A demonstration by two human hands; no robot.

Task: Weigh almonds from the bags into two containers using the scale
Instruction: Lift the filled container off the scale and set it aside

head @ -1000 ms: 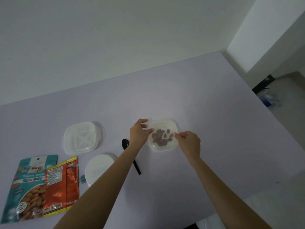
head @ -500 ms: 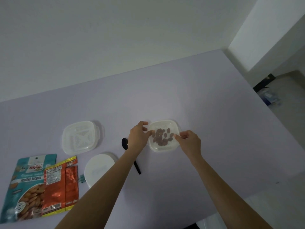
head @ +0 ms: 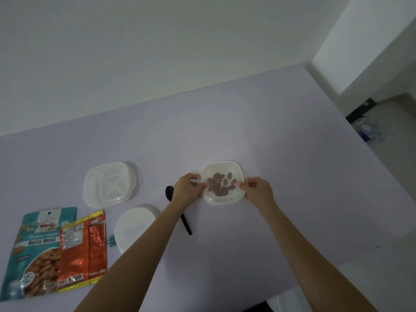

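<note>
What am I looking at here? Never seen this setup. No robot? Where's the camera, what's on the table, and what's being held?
There is no robot here: a person works with two bare hands. The single picture comes from a wide-angle camera worn on the head, looking forward and down, so both forearms enter from the bottom edge. The left hand and the right hand pinch opposite sides of a clear container that holds a small pile of almonds. I cannot tell whether it is lifted off the table. Further left on the table lie a black spoon, a second, empty container, and a white round disc that is probably the scale. There are also two almond bags, a teal bag partly overlapped by an orange bag.
</note>
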